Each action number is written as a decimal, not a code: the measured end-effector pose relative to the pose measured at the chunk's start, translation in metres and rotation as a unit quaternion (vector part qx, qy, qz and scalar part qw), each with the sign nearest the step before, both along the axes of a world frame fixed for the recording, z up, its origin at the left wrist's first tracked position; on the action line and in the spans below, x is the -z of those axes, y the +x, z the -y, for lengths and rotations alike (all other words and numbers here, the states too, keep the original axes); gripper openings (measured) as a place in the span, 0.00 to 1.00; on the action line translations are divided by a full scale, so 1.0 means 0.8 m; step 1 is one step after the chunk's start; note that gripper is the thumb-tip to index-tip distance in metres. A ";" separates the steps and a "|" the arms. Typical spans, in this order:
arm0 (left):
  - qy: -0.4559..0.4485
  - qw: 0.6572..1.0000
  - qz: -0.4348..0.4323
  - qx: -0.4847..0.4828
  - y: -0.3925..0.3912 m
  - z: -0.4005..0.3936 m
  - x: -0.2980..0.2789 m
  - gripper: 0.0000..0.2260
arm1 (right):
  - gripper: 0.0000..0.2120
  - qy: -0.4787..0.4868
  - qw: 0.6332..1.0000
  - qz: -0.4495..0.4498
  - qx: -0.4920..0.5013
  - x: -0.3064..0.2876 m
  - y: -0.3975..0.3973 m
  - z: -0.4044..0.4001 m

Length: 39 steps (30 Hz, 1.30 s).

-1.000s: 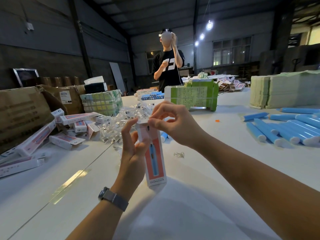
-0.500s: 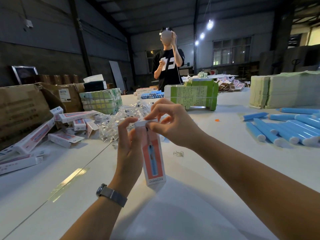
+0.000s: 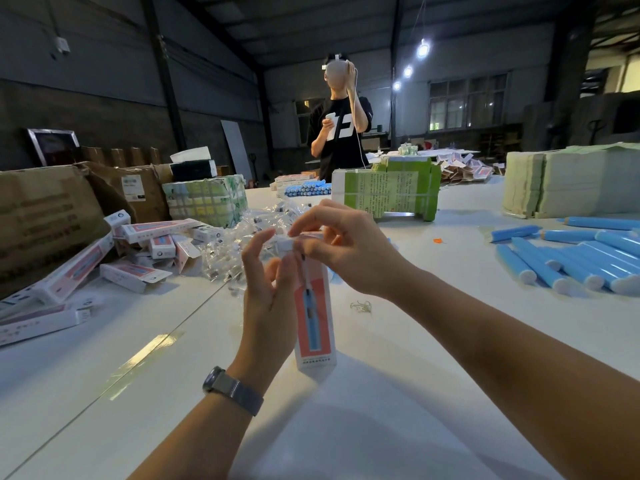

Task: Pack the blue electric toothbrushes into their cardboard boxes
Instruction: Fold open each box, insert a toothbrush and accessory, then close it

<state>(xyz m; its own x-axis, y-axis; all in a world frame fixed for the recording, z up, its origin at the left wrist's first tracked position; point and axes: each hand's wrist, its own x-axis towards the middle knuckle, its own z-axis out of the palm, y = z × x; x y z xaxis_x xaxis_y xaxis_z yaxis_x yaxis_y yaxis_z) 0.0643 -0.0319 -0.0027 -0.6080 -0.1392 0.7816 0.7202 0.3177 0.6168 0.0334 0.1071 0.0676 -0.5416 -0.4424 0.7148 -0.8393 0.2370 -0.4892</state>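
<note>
The box point(image 3: 314, 313) stands upright on the table point(image 3: 433, 393), held between both hands in front of the person. The left hand point(image 3: 268, 289) steadies its side with curled fingers, and the right hand point(image 3: 341, 251) pinches the white top flap point(image 3: 287, 243). The step in hand looks like closing that flap. To do it well, keep the box vertical and firm with the left hand, fold the flap flat over the opening, then slide its tongue inside the front wall without creasing it. Whether a brush is already inside I cannot tell; the box hides it.

Counts: 1 box in hand. Roughly 8 more boxes point(image 3: 156, 230) lie scattered at the left, some overlapping, so that figure is loose. About 10 loose brushes point(image 3: 540, 268) lie at the right, partly cut off by the frame edge. 1 other person point(image 3: 341, 133) stands across the table.
</note>
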 end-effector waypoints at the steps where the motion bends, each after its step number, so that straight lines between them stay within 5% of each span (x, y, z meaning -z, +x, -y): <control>1: -0.008 1.000 -0.002 -0.005 0.001 -0.001 0.000 0.12 | 0.05 0.005 1.000 -0.002 0.002 0.000 0.000 0.001; 14: -0.047 0.998 -0.009 -0.044 0.001 0.001 0.003 0.13 | 0.04 -0.004 0.999 -0.011 0.031 -0.006 0.002 0.000; 39: -0.043 0.997 -0.035 -0.059 -0.001 0.000 0.001 0.10 | 0.09 0.007 0.996 0.057 -0.061 -0.004 -0.004 -0.006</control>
